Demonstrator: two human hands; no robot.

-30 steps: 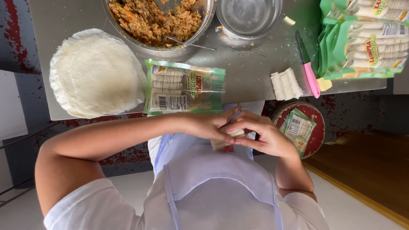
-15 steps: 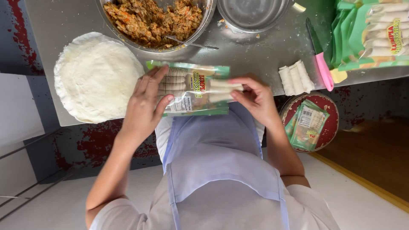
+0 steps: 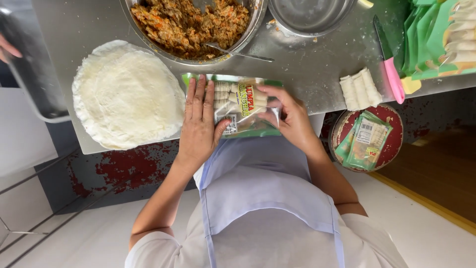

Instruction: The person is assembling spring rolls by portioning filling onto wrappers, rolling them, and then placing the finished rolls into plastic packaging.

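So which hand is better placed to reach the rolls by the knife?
Probably right: the right hand holds the packet at the end nearer the rolls; the left hand lies flat on it.

The packet (image 3: 238,106) is glossy clear plastic. The worktop (image 3: 307,69) is dull scratched metal, and the bowl (image 3: 255,22) is shiny metal. The wrappers (image 3: 126,94) look matt and floury. The apron (image 3: 267,193) is smooth cloth.

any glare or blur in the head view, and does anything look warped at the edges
Head view: sharp and evenly lit, with no motion blur on the left hand or right hand; soft glare on the clear packet of rolls and the steel table; wide-angle bending shows along the table edge and the floor lines.
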